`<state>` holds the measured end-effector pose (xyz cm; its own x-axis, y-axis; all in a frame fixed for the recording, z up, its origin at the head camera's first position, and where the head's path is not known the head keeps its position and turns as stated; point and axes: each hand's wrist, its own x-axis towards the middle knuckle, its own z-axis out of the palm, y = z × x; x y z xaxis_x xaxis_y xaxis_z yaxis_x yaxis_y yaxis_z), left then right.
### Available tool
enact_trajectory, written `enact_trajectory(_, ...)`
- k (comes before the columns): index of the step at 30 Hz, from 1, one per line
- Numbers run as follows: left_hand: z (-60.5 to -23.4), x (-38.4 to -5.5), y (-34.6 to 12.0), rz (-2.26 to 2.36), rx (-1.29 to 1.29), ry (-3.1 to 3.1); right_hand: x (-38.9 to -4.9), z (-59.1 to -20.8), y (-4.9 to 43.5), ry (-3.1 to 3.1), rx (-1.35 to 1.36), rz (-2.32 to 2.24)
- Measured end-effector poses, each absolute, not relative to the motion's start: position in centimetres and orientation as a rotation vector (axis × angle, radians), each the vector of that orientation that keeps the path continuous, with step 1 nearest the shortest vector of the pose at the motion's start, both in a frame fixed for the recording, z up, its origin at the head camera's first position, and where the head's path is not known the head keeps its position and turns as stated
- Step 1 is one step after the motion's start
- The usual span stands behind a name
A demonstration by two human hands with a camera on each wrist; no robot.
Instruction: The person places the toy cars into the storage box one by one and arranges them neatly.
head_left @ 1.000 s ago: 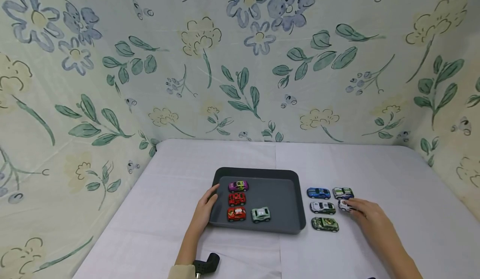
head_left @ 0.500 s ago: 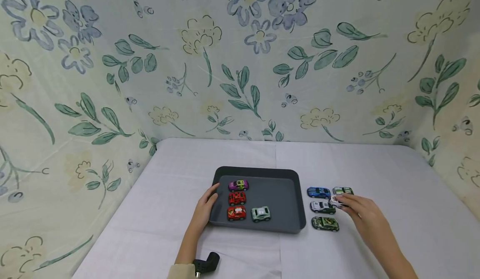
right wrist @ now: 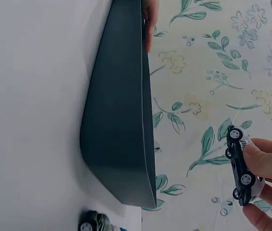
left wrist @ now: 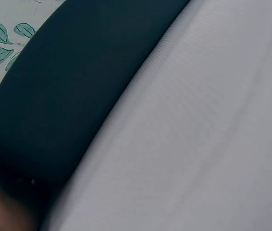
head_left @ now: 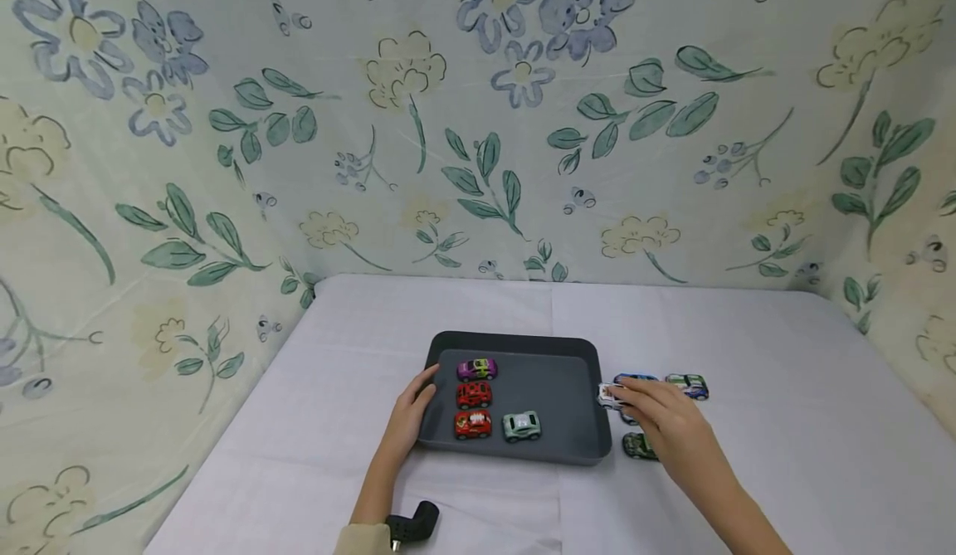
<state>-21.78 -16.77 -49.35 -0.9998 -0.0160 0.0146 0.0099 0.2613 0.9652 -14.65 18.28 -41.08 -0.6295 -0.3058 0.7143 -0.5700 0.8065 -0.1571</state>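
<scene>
My right hand (head_left: pixel 675 426) pinches a white toy car (head_left: pixel 611 396) over the right rim of the dark grey tray (head_left: pixel 571 406). In the right wrist view, fingers and thumb hold this toy car (right wrist: pixel 241 166) clear of the table, its wheels and dark underside showing. My left hand (head_left: pixel 407 414) grips the tray's left edge. Inside the tray lie a purple toy car (head_left: pixel 476 369), a red toy car (head_left: pixel 474 394), another red toy car (head_left: pixel 473 424) and a pale green toy car (head_left: pixel 521 426). The left wrist view shows mostly the tray's outer wall (left wrist: pixel 73 91).
Right of the tray are a blue toy car (head_left: pixel 635 377), a white-green toy car (head_left: pixel 689 386) and a camouflage toy car (head_left: pixel 639 446), partly hidden by my right hand. A black angled object (head_left: pixel 417 522) lies by my left wrist. Floral cloth (head_left: pixel 485 173) hangs behind the white table (head_left: pixel 299 422).
My right hand has picked up the white toy car from the group at the right and carried it left to the tray's rim. My left hand stays at the tray's edge.
</scene>
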Motion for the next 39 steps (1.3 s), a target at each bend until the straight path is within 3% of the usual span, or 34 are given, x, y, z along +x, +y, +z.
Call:
enact_trajectory(13, -49.6, -21.8, -16.8, -1.914, -0.009, -2.477, -18.7, -42.9, 11.4, -2.372, 0.758, 0.594)
enact_trajectory(21, -49.5, -21.8, -16.8, -1.919, -0.007, -2.483, -21.2, -45.3, 8.2, -2.593, 0.656, 0.697)
enact_trajectory(39, -49.1, -21.7, -16.5, -1.939, 0.011, -2.455, -22.7, -46.0, 6.7, -2.811, 0.607, 0.696)
